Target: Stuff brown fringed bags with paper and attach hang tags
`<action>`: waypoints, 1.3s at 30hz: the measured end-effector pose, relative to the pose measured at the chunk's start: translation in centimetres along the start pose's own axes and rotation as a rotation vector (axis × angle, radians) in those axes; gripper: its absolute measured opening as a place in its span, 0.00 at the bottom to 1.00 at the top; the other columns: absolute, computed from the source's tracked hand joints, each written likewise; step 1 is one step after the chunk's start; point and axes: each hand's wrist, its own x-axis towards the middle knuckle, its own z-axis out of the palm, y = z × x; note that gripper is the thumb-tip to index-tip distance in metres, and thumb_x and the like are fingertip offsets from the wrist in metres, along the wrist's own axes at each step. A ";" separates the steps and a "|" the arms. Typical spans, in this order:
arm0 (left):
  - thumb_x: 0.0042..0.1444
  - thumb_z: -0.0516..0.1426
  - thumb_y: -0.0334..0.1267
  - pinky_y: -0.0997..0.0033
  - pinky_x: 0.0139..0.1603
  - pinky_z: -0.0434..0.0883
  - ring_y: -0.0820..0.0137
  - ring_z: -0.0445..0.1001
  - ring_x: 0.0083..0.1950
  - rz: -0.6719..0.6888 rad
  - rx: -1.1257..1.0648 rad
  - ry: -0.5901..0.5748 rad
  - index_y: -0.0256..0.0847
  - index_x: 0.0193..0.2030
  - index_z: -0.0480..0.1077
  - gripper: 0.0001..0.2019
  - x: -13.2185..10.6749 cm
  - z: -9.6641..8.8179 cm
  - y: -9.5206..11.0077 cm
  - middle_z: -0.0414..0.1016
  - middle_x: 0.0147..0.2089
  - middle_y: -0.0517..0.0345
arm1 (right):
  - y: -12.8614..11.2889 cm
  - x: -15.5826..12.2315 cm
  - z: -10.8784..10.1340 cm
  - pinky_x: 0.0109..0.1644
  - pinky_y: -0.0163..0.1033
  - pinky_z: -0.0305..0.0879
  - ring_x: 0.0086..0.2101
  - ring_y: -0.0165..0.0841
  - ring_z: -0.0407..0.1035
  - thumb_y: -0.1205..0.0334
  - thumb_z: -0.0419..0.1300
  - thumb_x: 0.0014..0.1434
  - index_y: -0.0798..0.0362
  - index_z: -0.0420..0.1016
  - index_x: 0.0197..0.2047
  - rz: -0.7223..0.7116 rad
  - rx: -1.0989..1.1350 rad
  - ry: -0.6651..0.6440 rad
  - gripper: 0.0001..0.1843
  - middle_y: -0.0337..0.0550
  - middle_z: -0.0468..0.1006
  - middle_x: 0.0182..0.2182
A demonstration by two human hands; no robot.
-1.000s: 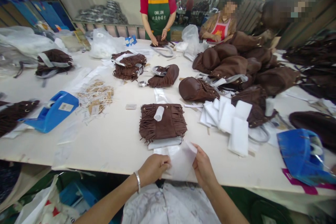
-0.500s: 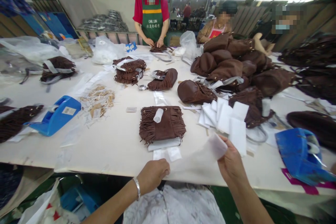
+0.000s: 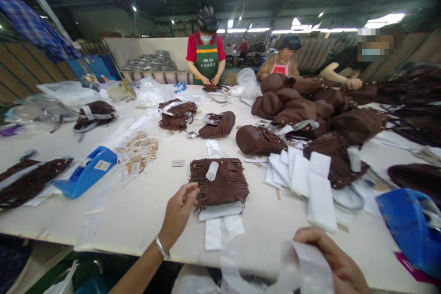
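I'm gripping a film with my right hand, lower right of the frame. My left hand's fingers are bending beside the fringed bag, which is lying mid-frame; I can't tell whether they're grasping. White packets are lying right of center.

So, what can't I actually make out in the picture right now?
Head view: the whole pale strip in the right hand: blurred, cut off by the bottom edge.
Head view: any print on the small card: too small.
Head view: the right-side blue dispenser: cut off by the right edge.
Head view: whatever lies fully under the fringed bag: hidden by it.
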 end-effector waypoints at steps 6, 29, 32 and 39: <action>0.62 0.51 0.43 0.67 0.48 0.72 0.67 0.74 0.49 0.019 0.037 -0.029 0.44 0.66 0.59 0.26 7.0 1.3 -0.8 0.69 0.60 0.49 | 0.3 4.3 6.2 0.36 0.40 0.66 0.35 0.40 0.71 0.44 0.65 0.51 0.53 0.79 0.33 -0.057 -0.056 -0.452 0.19 0.49 0.79 0.37; 0.42 0.66 0.41 0.68 0.42 0.67 0.60 0.75 0.43 0.156 0.661 -0.527 0.43 0.41 0.74 0.16 22.7 3.2 -0.9 0.77 0.41 0.55 | 9.4 14.9 -2.5 0.33 0.37 0.63 0.27 0.36 0.69 0.54 0.57 0.56 0.46 0.76 0.36 -0.077 -0.705 -0.205 0.09 0.37 0.76 0.25; 0.38 0.67 0.44 0.71 0.34 0.65 0.62 0.75 0.36 0.135 0.690 -0.646 0.43 0.33 0.73 0.14 23.8 3.4 -0.4 0.76 0.33 0.58 | 10.2 15.4 -5.0 0.36 0.40 0.68 0.30 0.38 0.74 0.53 0.57 0.55 0.43 0.74 0.53 -0.133 -0.780 -0.137 0.22 0.40 0.80 0.31; 0.44 0.66 0.44 0.73 0.33 0.61 0.64 0.74 0.37 0.159 0.673 -0.751 0.45 0.35 0.71 0.13 20.3 2.2 3.5 0.75 0.35 0.63 | 5.8 19.3 -6.3 0.56 0.47 0.67 0.53 0.45 0.70 0.53 0.57 0.57 0.44 0.73 0.57 -0.385 -0.963 -0.031 0.24 0.46 0.74 0.55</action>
